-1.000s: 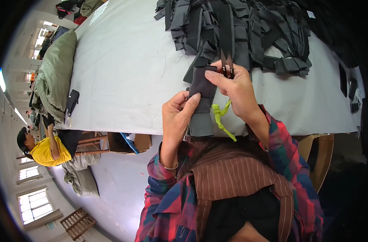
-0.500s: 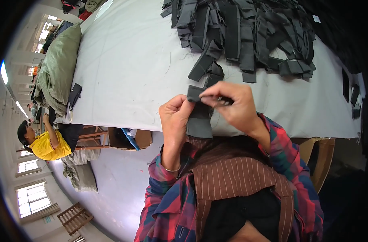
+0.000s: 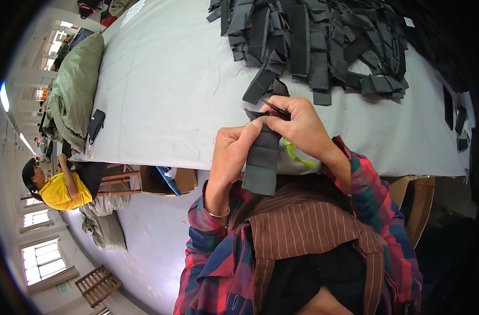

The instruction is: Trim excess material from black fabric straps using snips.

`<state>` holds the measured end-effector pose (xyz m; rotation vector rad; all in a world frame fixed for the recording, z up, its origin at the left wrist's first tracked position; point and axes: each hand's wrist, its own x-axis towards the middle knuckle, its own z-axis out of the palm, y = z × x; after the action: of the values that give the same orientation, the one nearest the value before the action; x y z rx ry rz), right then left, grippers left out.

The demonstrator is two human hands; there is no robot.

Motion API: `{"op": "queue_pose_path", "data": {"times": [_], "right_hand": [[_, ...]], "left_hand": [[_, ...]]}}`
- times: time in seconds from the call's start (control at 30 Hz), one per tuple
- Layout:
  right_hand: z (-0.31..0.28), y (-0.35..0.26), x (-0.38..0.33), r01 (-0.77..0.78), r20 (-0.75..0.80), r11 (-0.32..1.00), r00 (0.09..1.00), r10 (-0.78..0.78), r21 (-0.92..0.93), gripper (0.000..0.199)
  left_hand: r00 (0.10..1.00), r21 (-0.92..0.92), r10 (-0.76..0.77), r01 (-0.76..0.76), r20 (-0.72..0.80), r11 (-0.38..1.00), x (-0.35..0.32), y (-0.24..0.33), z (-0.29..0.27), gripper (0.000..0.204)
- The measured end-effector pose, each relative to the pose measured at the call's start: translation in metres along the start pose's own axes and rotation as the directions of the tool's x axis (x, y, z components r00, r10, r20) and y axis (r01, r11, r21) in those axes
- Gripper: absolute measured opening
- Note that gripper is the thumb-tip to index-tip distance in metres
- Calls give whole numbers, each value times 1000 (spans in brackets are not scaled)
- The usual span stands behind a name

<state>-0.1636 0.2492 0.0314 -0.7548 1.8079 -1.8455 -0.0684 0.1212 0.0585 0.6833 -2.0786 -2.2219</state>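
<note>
My left hand [image 3: 233, 152] pinches the top end of a dark grey fabric strip [image 3: 261, 160], which is marked by cross seams and hangs down over the table's near edge. My right hand [image 3: 297, 125] meets it there, thumb and fingertips pressed to the same end of the strip. Tucked in the right hand is a pair of dark thread snips [image 3: 275, 108], their pointed blades sticking out to the upper left; the handles are hidden in the palm. Below that hand dangles a bright green cord [image 3: 298, 156]. Just beyond my fingers lies another folded strip [image 3: 261, 84].
A big heap of dark grey strips [image 3: 318, 47] covers the far part of the white table [image 3: 160, 105]. At the left are a black pouch [image 3: 96, 125] and a stuffed green sack [image 3: 76, 79]. Cardboard boxes [image 3: 184, 182] stand below. A person in yellow [image 3: 66, 186] is farther left.
My right hand has shifted slightly up and left, its fingertips now on the strip beside my left thumb. The snips' blades and the green cord have come into sight. The strip hangs lower.
</note>
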Motion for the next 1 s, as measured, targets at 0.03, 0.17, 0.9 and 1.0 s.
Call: {"op": "queue_pose_path", "data": {"times": [0.03, 0.17, 0.9, 1.0], "right_hand": [[-2, 1, 0, 0, 1, 1000, 1000, 0, 0, 11], [-7, 1, -3, 118, -13, 959, 992, -125, -259, 16], [-25, -7, -26, 571, 191, 444, 736, -650, -691, 24], [-24, -9, -27, 569, 210, 399, 725, -656, -719, 23]], "left_hand": [[1000, 0, 0, 0, -1, 1000, 2, -3, -3, 40], [1000, 32, 7, -7, 9, 999, 3, -12, -7, 38], [996, 31, 63, -61, -59, 998, 0, -12, -1, 42], [999, 64, 24, -21, -40, 998, -1, -14, -5, 41]]}}
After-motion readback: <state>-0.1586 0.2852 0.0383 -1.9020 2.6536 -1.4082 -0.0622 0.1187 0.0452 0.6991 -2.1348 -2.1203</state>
